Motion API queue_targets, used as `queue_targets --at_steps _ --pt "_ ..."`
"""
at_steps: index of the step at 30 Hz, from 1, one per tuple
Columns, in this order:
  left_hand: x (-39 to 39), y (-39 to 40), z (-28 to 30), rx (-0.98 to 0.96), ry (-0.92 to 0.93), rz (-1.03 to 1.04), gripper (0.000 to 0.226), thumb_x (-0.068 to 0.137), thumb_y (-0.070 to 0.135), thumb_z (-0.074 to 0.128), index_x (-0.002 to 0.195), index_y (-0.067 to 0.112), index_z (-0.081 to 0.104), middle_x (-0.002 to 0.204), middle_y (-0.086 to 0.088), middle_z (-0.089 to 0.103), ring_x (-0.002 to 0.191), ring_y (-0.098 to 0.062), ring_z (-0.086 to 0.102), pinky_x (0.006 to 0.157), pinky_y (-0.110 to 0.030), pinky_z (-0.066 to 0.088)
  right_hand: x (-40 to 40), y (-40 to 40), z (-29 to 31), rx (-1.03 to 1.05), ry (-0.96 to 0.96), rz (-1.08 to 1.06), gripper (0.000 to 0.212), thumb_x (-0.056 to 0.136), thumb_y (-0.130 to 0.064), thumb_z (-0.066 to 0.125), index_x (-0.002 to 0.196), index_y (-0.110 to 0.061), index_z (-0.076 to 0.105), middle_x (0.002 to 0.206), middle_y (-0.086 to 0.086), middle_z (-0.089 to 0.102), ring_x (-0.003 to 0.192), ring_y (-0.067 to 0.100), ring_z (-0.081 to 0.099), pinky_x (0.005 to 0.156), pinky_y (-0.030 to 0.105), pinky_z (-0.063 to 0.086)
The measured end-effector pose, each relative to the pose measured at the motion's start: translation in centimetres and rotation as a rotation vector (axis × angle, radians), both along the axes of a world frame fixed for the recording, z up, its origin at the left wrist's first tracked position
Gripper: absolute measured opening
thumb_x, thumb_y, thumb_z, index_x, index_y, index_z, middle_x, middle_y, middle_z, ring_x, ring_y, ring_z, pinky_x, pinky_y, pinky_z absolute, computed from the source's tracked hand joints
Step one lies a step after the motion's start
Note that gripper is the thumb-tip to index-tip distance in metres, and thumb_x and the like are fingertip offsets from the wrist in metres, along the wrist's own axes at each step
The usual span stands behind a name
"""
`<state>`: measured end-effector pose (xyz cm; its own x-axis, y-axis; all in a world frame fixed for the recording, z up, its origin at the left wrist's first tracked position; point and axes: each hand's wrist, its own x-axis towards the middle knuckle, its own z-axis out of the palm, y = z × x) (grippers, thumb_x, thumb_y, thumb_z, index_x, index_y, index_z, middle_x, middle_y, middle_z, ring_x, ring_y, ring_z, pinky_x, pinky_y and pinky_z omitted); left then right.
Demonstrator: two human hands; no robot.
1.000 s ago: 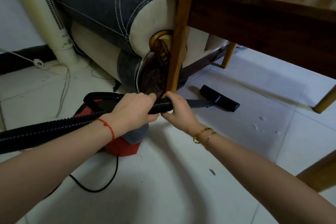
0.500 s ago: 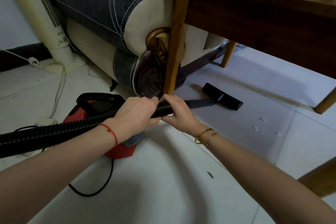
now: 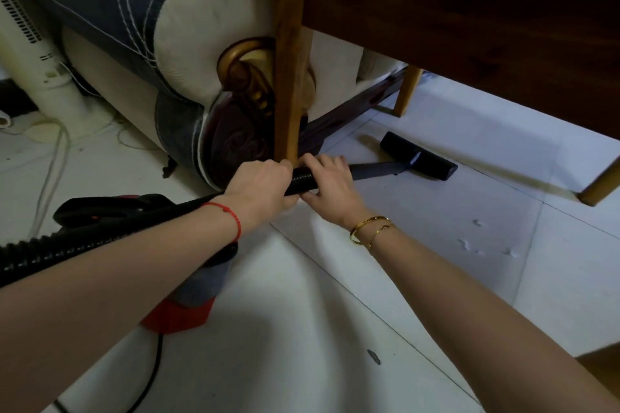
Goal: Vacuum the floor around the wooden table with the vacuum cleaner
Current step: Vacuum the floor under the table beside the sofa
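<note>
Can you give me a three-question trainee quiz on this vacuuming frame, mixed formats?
1. True or false: the floor nozzle lies on the tiles under the wooden table.
2. Which hand sits nearer the nozzle on the ribbed hose? A) left hand B) right hand
3. Fill in: the red canister sits on the floor below the person's ___ forearm.

Key: 1 true. 2 B, the right hand grips where the hose meets the rigid tube. 3 left.
</note>
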<state>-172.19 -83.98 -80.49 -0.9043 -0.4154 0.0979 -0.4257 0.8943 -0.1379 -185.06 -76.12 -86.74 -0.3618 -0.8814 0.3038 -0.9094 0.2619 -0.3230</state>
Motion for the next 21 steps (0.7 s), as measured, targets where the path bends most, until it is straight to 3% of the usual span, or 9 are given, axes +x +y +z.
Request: queue_targets --at_steps 6,12,21 --pt "-4.3 -0.8 -1.2 0.095 0.005 0.039 0.038 0.091 0.040 0.056 0.114 0.011 0.050 0.102 -0.007 0.063 0.088 -0.024 0.064 0.066 -0.030 0.041 -3.8 -1.2 -0.5 0.079 -0.021 -0.049 0.039 0.084 -0.021 0.063 0.120 -0.015 0.048 0.114 0.015 0.052 0.107 0.035 0.044 0.094 0.045 0.036" --pt "-6.5 -1.5 -1.7 0.190 0.013 0.070 0.035 0.089 0.035 0.059 0.111 0.010 0.050 0.098 -0.008 0.063 0.085 -0.027 0.063 0.067 -0.031 0.043 -6.4 -2.3 -1.6 0.040 -0.077 -0.009 0.032 0.081 -0.018 0.065 0.110 -0.013 0.052 0.102 0.014 0.057 0.099 0.035 0.049 0.100 0.051 0.033" --pt "-5.6 -2.2 -1.7 0.150 0.018 0.077 0.036 0.088 0.043 0.059 0.107 0.013 0.050 0.088 -0.004 0.060 0.078 -0.025 0.062 0.062 -0.029 0.040 -5.5 -3.1 -2.2 -0.055 -0.106 0.018 0.031 0.078 -0.016 0.067 0.105 -0.013 0.054 0.099 0.011 0.057 0.098 0.033 0.050 0.096 0.047 0.032"
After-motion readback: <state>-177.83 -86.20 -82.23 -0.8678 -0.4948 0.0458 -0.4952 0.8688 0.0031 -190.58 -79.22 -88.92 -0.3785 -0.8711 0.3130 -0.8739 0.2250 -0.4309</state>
